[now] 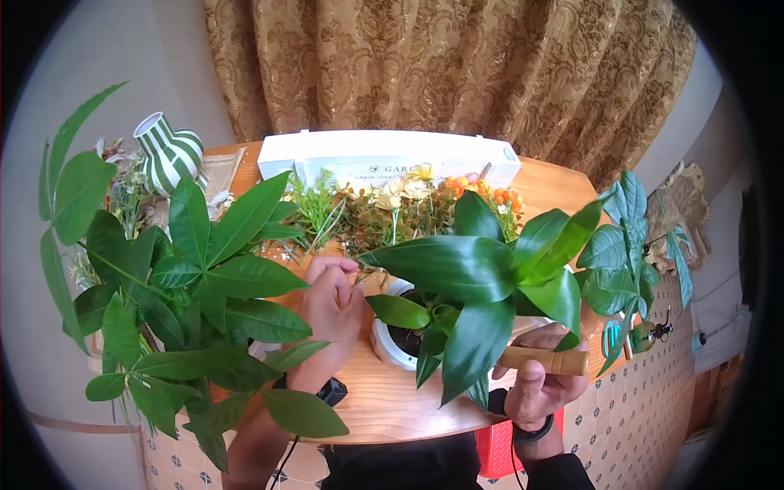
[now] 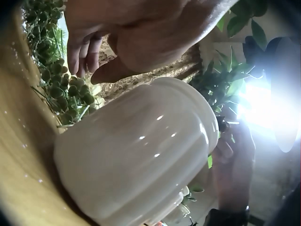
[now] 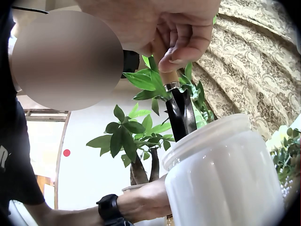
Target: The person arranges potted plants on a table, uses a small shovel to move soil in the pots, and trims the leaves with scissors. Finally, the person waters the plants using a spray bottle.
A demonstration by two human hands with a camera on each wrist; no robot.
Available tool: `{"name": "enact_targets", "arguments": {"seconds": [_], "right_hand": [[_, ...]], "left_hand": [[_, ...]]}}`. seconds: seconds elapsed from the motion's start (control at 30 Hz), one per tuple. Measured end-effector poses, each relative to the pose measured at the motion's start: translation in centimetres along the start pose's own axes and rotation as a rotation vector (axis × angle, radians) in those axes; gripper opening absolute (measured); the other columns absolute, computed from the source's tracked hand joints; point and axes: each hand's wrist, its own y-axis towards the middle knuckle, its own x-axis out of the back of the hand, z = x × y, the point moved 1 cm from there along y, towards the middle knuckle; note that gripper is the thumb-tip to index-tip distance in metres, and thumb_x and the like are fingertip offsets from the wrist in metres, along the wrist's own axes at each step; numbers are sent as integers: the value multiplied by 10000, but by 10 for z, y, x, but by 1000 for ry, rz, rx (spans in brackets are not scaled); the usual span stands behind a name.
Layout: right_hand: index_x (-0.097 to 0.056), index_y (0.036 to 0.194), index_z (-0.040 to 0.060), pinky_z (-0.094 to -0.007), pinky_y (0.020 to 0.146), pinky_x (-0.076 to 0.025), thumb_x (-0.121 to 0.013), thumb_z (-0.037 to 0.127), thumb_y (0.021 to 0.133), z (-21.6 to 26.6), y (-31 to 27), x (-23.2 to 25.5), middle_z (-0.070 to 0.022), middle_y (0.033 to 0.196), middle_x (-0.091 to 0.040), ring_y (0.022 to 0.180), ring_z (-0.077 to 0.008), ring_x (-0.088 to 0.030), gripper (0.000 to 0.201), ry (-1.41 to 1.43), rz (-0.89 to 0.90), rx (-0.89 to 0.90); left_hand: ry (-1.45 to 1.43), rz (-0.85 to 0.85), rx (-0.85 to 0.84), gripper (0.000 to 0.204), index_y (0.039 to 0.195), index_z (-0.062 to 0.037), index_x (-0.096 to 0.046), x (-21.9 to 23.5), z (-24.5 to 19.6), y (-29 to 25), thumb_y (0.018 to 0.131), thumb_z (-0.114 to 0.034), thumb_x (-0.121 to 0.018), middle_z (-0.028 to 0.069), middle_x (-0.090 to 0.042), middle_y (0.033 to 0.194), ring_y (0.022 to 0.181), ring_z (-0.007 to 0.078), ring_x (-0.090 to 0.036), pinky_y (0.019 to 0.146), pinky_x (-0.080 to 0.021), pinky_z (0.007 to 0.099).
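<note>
Glossy white ribbed pot (image 3: pixel 221 181) with a broad-leaved green plant (image 1: pixel 457 265) stands on the brown wooden table (image 1: pixel 384 408), probably for steadiness; the right hand (image 1: pixel 543 394) grips a wooden-handled black trowel (image 3: pixel 180 113), apparently slanted to reach inside; the left hand (image 1: pixel 333 306) hovers alongside, relaxed, holding nothing.

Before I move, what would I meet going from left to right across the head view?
Green-and-white striped vase, left hand with fingers loosely curled, white pot, right hand gripping the wooden-handled trowel, leafy plant at the right.
</note>
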Motion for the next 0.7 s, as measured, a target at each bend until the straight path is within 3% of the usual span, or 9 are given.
{"name": "enact_targets", "arguments": {"seconds": [0.03,0.17,0.27,0.37,0.47,0.53,0.7], "right_hand": [[-589,953,-23,-340,565,-542,-780,207,890,0,0,1,-148,873,-623,644,-239,-640,305,-4,16,-7],[-591,960,-22,-345,582,-535,-782,194,883,0,1,1,-149,889,-622,659,-237,-636,298,-25,47,24],[-592,966,-23,-345,585,-522,-782,190,881,0,1,0,-148,892,-622,661,-234,-632,298,-12,37,6],[-592,977,-27,-345,584,-515,-781,187,881,0,0,0,-149,898,-622,663,-235,-634,301,-28,52,17],[-593,979,-29,-349,587,-512,-782,185,880,-1,-1,1,-150,903,-623,670,-239,-640,302,-25,54,22],[-594,979,-29,-350,589,-514,-782,184,880,-1,-1,0,-150,904,-624,675,-243,-643,300,-22,51,21],[-598,983,-26,-350,592,-519,-783,185,879,-2,0,0,-152,908,-623,681,-250,-652,299,-25,49,24]], "left_hand": [[225,-7,-82,237,751,-13,-473,3,-2,1,850,92,-660,158,-616,1053,887,250,-652,748,-506,361],[119,-49,-57,347,628,-1,-397,3,13,-1,820,90,-671,160,-622,980,830,319,-633,668,-469,381],[44,-69,-156,327,640,2,-402,1,28,-1,804,82,-673,154,-640,963,840,331,-630,674,-475,384],[319,6,-144,299,622,13,-424,4,25,-2,785,84,-663,178,-656,975,901,355,-645,731,-503,410],[455,104,-206,76,808,20,-596,5,28,-7,796,88,-629,210,-638,1127,1016,394,-638,836,-521,446],[615,117,-52,352,1172,19,-602,3,7,-11,823,65,-610,227,-568,1286,1111,426,-606,936,-504,465],[609,124,-142,448,1285,7,-530,5,0,-7,846,40,-611,225,-529,1336,1124,431,-597,949,-498,466]]}}
